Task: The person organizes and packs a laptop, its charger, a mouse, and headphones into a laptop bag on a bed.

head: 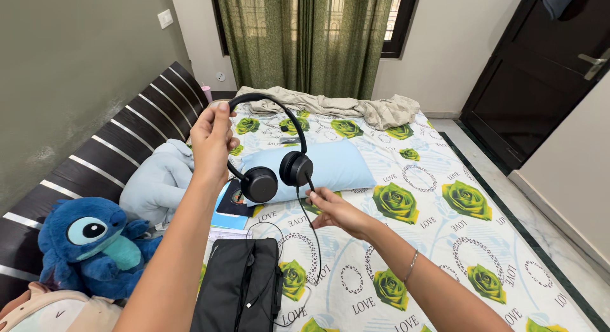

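A black wired headset (270,155) with two round ear cups hangs in the air over the bed. My left hand (211,139) grips its headband near the top left. Lower and to the right, my right hand (335,209) pinches the thin black microphone boom or cable just below the right ear cup. The cable (312,243) loops down toward a black pouch (240,287) lying on the bed sheet in front of me.
The bed (432,237) has a white sheet with green roses, a light blue pillow (337,167), a crumpled beige blanket (356,106), a blue plush toy (95,243) and a grey plush at the striped headboard. Books lie under the headset. A dark door (540,71) stands at right.
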